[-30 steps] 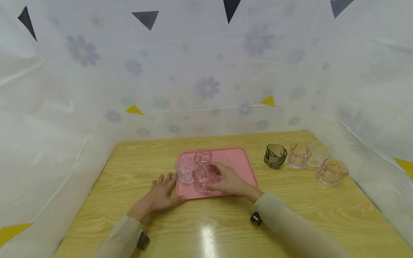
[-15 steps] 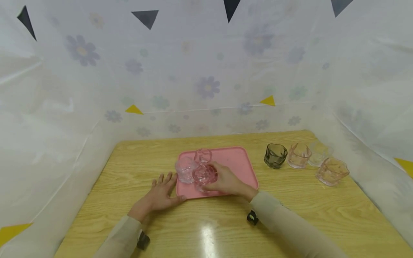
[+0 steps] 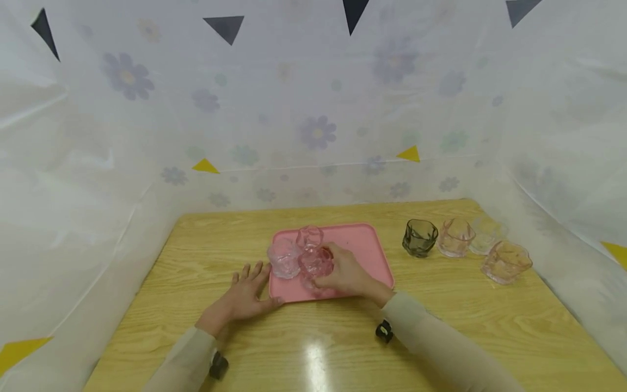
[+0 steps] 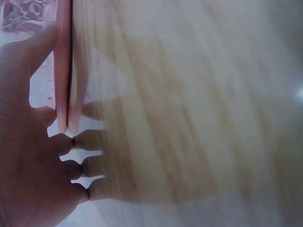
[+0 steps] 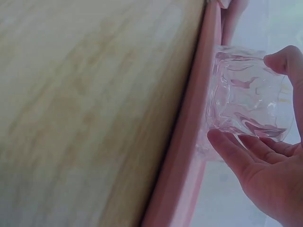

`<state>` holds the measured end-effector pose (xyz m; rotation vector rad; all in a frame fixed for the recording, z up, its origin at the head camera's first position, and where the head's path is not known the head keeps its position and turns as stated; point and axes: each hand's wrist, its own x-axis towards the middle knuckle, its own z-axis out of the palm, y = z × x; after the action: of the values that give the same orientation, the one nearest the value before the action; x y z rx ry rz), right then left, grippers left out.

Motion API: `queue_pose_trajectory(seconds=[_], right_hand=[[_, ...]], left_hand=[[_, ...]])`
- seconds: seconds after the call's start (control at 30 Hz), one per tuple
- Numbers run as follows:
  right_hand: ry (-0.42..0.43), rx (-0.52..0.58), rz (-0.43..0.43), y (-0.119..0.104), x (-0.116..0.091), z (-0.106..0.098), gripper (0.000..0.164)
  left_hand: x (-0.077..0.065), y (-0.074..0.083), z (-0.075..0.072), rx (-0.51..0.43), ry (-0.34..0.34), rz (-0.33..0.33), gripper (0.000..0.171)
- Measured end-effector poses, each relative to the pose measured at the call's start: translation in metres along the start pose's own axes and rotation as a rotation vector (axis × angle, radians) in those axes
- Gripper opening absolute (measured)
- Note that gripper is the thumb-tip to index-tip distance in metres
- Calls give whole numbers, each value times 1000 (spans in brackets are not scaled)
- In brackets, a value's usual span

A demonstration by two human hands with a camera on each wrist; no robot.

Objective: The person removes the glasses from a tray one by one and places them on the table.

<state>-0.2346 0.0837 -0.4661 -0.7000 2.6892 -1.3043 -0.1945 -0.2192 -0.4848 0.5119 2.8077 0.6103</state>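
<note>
The left hand (image 3: 245,300) is lying spread wide against the left edge of the pink tray (image 3: 363,245), the right hand (image 3: 345,274) is gripping a clear glass (image 3: 314,263) at the tray's left half — where a sideways slip could be knocking it into neighbouring glasses (image 3: 283,261).

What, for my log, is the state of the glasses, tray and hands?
Left hand, fingers spread
Right hand, gripping
Gripped glass, orientation unclear
Left tray glass, orientation unclear
Rear tray glass, orientation unclear
Pink tray, lying flat
Smoky glass, upright
Right-side pinkish glass, upright
Right-side clear glass, upright
Peach glass, upright
</note>
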Motion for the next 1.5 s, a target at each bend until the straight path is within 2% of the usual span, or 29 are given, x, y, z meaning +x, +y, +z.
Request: queue_pose_trajectory(seconds=[0.3, 0.97, 1.23, 1.3, 1.4, 1.5], right_hand=[[76, -34, -19, 7, -18, -34, 85], [218, -107, 96, 54, -92, -123, 83], [260, -154, 152, 67, -115, -148, 82], [272, -159, 168, 73, -120, -152, 77], [300, -167, 176, 83, -128, -156, 61], [314, -173, 200, 92, -136, -160, 61]], left_hand=[[-1, 2, -1, -9, -4, -4, 104], [0, 3, -1, 3, -1, -6, 104], [0, 5, -1, 6, -2, -8, 103], [0, 4, -1, 5, -2, -7, 103], [0, 4, -1, 4, -1, -5, 103], [0, 4, -1, 3, -2, -7, 103]])
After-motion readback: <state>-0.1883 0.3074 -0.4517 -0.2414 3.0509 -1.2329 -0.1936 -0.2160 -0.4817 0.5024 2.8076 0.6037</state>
